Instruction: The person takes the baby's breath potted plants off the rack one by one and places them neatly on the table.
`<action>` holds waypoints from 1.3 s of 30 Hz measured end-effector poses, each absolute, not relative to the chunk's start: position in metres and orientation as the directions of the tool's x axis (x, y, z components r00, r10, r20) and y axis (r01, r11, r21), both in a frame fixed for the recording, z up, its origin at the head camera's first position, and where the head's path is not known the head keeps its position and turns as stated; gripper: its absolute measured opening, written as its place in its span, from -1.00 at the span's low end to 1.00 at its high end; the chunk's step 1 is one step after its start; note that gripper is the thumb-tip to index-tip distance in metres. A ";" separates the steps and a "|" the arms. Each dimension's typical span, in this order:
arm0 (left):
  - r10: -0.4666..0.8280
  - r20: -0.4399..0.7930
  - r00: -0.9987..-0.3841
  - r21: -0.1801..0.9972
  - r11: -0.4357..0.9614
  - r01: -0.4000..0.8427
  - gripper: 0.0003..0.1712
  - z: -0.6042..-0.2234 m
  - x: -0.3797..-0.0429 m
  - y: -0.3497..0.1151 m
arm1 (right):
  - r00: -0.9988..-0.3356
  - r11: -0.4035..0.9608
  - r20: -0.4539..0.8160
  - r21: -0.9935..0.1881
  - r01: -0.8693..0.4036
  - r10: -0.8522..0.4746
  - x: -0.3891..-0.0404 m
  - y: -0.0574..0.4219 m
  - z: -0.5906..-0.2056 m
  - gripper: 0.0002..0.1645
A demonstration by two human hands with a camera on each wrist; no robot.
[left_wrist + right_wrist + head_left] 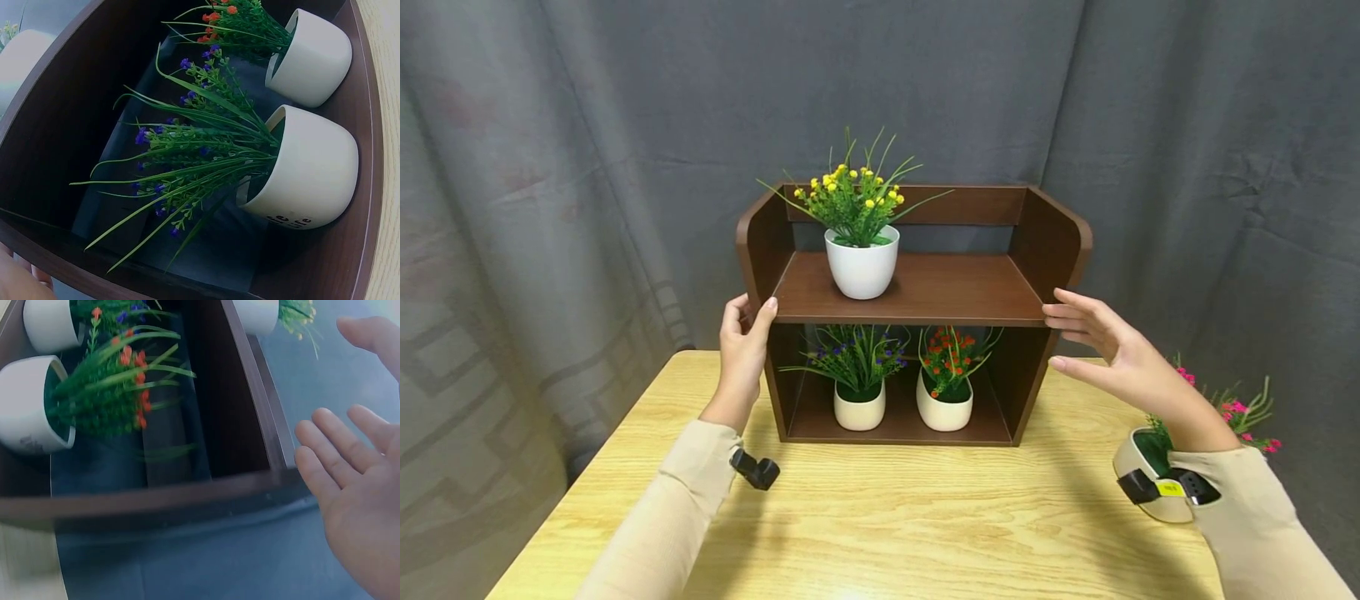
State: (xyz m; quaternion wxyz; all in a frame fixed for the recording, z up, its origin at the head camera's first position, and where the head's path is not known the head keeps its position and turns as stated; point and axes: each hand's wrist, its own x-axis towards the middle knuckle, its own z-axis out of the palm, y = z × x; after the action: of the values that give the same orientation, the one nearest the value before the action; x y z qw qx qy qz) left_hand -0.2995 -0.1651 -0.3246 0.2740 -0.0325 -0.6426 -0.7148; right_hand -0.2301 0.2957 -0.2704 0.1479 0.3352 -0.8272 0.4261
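Observation:
A dark brown two-tier wooden shelf (pixel 955 287) stands on the table. My left hand (pixel 743 350) grips its left side panel, thumb at the front edge and fingers along the outside; in the left wrist view only part of that hand (pixel 24 278) shows. At the right panel, my right hand (pixel 1108 346) is held with fingers extended and thumb apart, fingertips right at the panel's edge. The right wrist view shows that palm (pixel 369 506) holding nothing. On the upper tier sits a white pot of yellow flowers (pixel 862 262).
The lower tier holds a cream pot with purple flowers (pixel 860 408) and another with orange-red flowers (pixel 945 407). A cream pot with pink flowers (pixel 1131 458) is on the light wooden table (pixel 880 517), partly behind my right forearm. Grey curtains (pixel 925 83) hang behind.

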 end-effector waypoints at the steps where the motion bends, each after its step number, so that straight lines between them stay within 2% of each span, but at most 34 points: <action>1: -0.350 0.396 -0.849 0.902 -0.025 0.431 -0.61 -0.325 -0.299 -0.165 | -0.730 0.405 0.530 -0.609 -0.682 -0.432 -0.232 0.292 -0.270 0.00; 11: -0.340 0.395 -0.853 0.903 -0.028 0.430 -0.59 -0.327 -0.302 -0.168 | -0.696 0.301 0.547 -0.642 -0.705 -0.464 -0.251 0.258 -0.272 -0.01; 21: -0.346 0.406 -0.846 0.899 -0.017 0.438 -0.61 -0.326 -0.300 -0.166 | -0.696 0.250 0.536 -0.677 -0.692 -0.477 -0.264 0.229 -0.269 -0.02; 39: -0.342 0.389 -0.856 0.907 -0.023 0.421 -0.60 -0.325 -0.302 -0.166 | -0.725 0.256 0.511 -0.706 -0.661 -0.463 -0.286 0.170 -0.255 0.03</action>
State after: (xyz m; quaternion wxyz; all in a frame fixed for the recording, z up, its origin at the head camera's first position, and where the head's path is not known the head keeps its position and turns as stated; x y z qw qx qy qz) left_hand -0.3020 -0.1659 -0.3255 0.2670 -0.0306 -0.6459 -0.7145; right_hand -0.2862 0.1699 -0.2546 0.1001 0.3572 -0.7861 0.4944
